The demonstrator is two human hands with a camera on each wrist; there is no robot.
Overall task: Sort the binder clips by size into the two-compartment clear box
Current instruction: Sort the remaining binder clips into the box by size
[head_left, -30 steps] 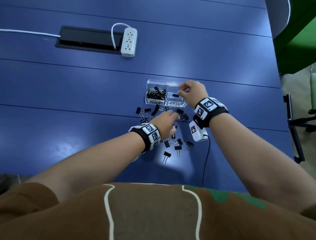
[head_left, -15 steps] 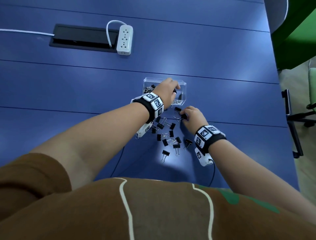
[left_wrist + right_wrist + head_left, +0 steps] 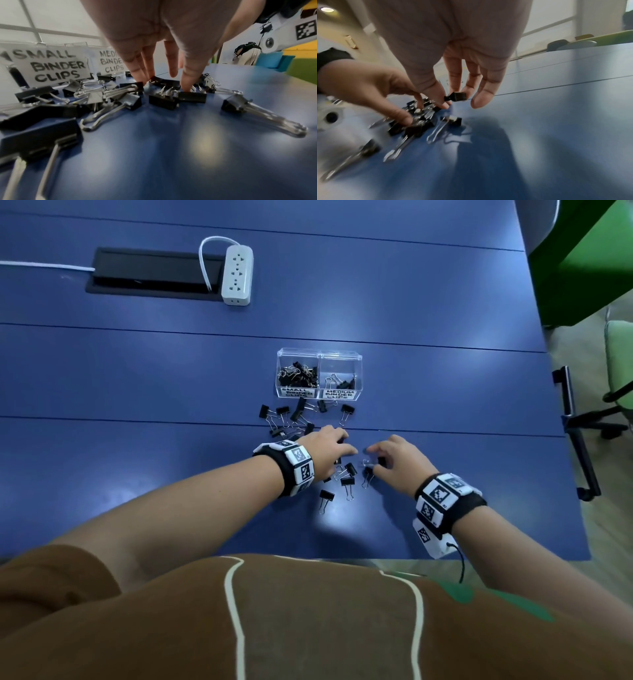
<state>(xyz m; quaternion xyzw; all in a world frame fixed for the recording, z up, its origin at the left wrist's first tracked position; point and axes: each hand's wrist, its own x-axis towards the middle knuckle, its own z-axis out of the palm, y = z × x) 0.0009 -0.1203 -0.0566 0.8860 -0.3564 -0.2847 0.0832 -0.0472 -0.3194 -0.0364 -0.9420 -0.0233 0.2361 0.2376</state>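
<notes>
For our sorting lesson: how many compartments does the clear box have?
2. The left compartment, labelled SMALL BINDER CLIPS, holds a heap of clips; the right compartment, labelled MEDIUM BINDER CLIPS, holds a few. None is hidden.

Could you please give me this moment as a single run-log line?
left hand: fingers on loose clips, grip unclear | right hand: pinching black clip | clear box: both compartments partly filled | table: clips remain

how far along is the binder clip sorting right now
Partly done. The small compartment of the clear box holds a heap; the medium compartment only a few. The right hand pinches a clip; the left hand fingers the loose clips left on the table.
</notes>
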